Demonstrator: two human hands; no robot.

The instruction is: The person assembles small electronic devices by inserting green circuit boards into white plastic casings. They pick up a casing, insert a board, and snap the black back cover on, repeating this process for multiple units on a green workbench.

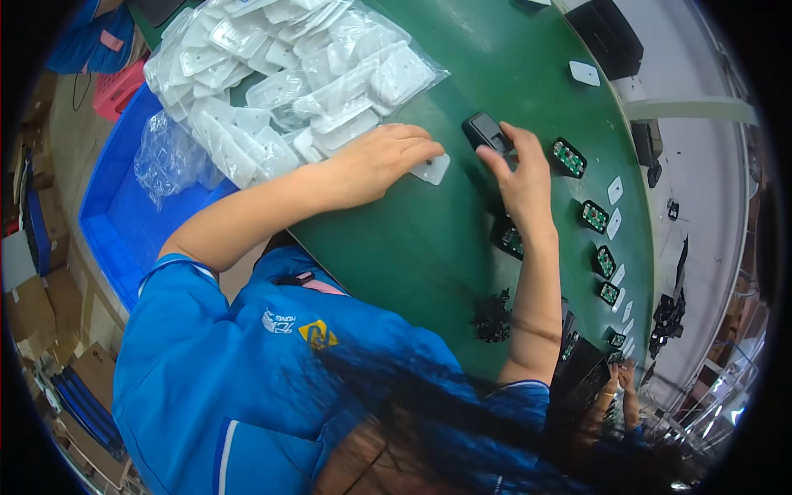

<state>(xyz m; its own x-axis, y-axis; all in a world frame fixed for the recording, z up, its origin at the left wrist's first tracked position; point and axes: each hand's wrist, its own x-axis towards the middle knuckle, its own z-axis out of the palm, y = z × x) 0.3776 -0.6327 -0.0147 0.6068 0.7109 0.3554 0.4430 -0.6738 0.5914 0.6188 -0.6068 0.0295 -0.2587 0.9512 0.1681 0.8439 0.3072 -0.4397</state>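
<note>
My left hand is palm down at the edge of a heap of thin white plates. Its fingers are closed over one small white plate with rounded corners; the thumb is hidden. My right hand pinches one end of a black rectangular casing between thumb and forefinger. The casing rests on, or just above, the green table. To the right of this hand is an open black casing with a green circuit board in it.
Several more open casings and white plates line the table's right side. Clear plastic bags lie over a blue bin at left. Black small parts sit beside my right forearm. A co-worker's hands show at lower right.
</note>
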